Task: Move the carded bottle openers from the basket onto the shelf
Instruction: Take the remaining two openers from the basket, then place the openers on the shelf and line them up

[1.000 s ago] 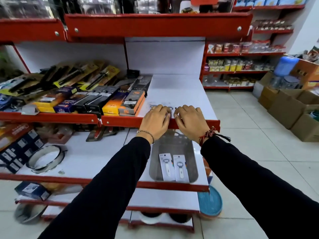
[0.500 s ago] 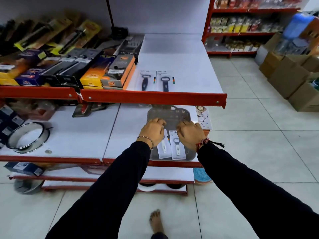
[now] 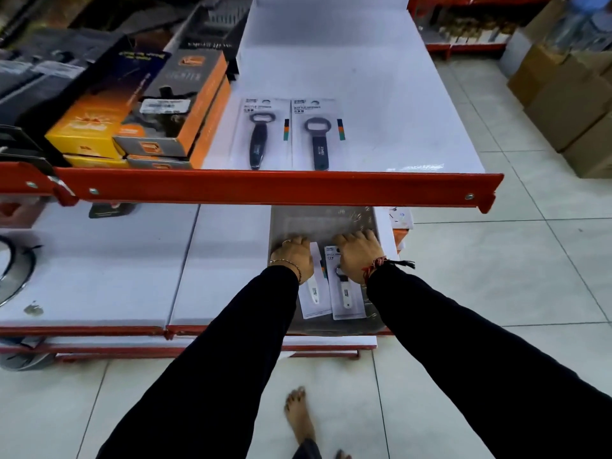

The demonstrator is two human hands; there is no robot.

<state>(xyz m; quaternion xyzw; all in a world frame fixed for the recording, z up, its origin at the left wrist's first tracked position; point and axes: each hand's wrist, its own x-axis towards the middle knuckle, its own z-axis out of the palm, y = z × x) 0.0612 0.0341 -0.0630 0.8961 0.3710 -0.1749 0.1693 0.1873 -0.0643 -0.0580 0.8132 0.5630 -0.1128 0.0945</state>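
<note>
Two carded bottle openers with dark handles, one [image 3: 258, 137] to the left of the other [image 3: 319, 140], lie side by side on the white upper shelf [image 3: 381, 94], near its red front edge. Below, a grey basket [image 3: 324, 220] sits on the lower shelf. It holds two carded openers with white handles. My left hand [image 3: 293, 258] is curled over the top of the left card [image 3: 314, 293]. The right card [image 3: 346, 294] has my right hand [image 3: 357, 256] curled over its top. Both cards still lie flat in the basket, their upper halves hidden by my hands.
Orange and yellow boxed goods [image 3: 175, 104] fill the upper shelf left of the openers. A metal ring [image 3: 13, 276] lies at the far left of the lower shelf. Cardboard boxes [image 3: 569, 104] stand on the tiled floor at right. A bare foot [image 3: 298, 415] is below.
My hands left the two dark-handled cards on the upper shelf, dropped to the basket and closed over the two white-handled cards. The view tilted downward.
</note>
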